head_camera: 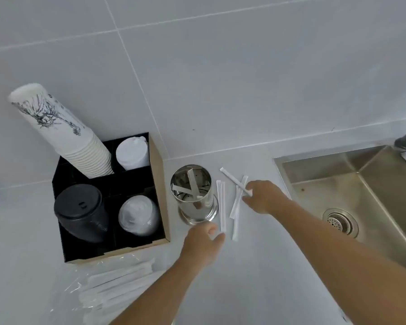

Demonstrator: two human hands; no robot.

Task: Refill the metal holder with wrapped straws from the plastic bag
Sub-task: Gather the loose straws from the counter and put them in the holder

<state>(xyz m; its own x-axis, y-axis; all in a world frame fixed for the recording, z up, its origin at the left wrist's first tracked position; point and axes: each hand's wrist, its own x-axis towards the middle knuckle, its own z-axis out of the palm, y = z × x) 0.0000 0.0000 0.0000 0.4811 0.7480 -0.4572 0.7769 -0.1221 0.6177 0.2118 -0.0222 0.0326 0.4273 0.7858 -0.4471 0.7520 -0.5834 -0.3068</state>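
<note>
The round metal holder (193,195) stands on the counter with a few wrapped straws leaning inside it. Just right of it lie several loose wrapped straws (235,207) in white paper. My right hand (263,195) pinches one wrapped straw (232,178) by its near end; the straw points back and left, slightly lifted. My left hand (202,242) is in front of the holder, thumb and forefinger apart at the near end of a straw pair (222,207) lying flat. The clear plastic bag (108,289) of wrapped straws lies at the lower left.
A black cup organiser (159,207) left of the holder carries a tall paper cup stack (63,134), lids and clear cups. A steel sink (352,195) with its drain is sunk into the counter on the right. A tiled wall rises behind.
</note>
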